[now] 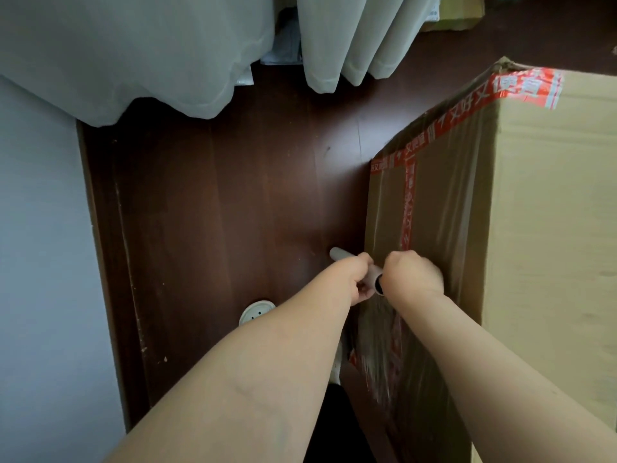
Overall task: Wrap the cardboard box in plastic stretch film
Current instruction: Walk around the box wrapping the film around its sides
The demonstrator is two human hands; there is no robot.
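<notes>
A tall cardboard box (pixel 541 208) with red printed tape stands on the dark wooden floor at the right. Clear stretch film (pixel 384 355) clings to its left face, bunched and wrinkled near the lower edge. A grey film roll core (pixel 342 254) lies low beside that face. My left hand (pixel 359 279) grips the core around its middle. My right hand (pixel 412 274) is curled at the core's near end, close against the box; what its fingers hold is hidden.
White curtains (pixel 140 51) hang at the back above the floor. A pale wall (pixel 36 262) runs down the left. A white floor socket (pixel 256 310) sits just left of my left forearm. More cardboard (pixel 457 15) lies at the far back right.
</notes>
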